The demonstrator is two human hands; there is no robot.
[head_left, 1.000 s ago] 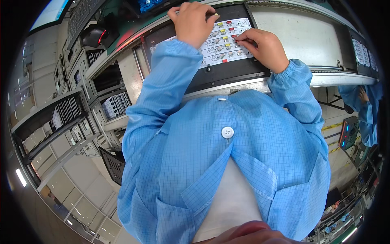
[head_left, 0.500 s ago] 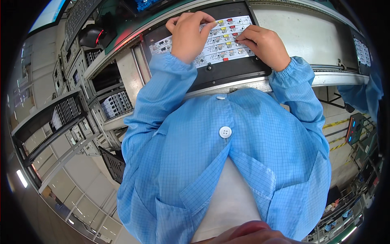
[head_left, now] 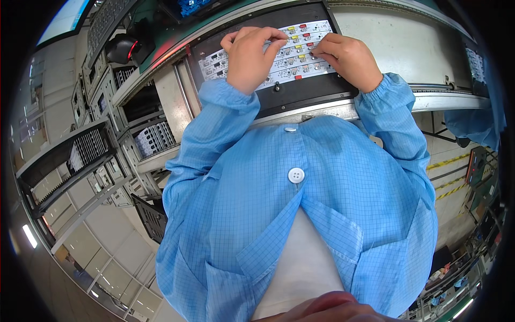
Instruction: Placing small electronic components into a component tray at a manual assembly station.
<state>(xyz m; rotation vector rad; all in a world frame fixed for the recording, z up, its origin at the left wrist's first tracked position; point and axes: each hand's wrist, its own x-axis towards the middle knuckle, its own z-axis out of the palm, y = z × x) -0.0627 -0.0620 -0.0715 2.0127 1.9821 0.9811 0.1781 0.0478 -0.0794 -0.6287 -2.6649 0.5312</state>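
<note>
A black tray (head_left: 316,88) in front of me bears several long white circuit boards (head_left: 292,71) side by side. Small yellow parts (head_left: 299,48) and red parts (head_left: 310,44) stand in two slanting lines across the boards. My left hand (head_left: 252,58) is over the boards, its thumb and forefinger brought together beside the yellow parts; anything between them is hidden. My right hand (head_left: 351,60) comes in from the right with fingertips pinched just below a red part, at a board's surface. What that pinch holds is too small to make out.
The tray rests on a metal-edged conveyor (head_left: 397,51). Another tray of boards (head_left: 476,64) is at the far right. Back left are a mouse-like black device with a red light (head_left: 122,48) and a keyboard (head_left: 104,24). Racks holding boards (head_left: 153,140) stand at the left.
My left hand has shifted slightly toward me, its fingertips moving from the farthest board to nearer the second. My right hand stays at almost the same spot, still pinched.
</note>
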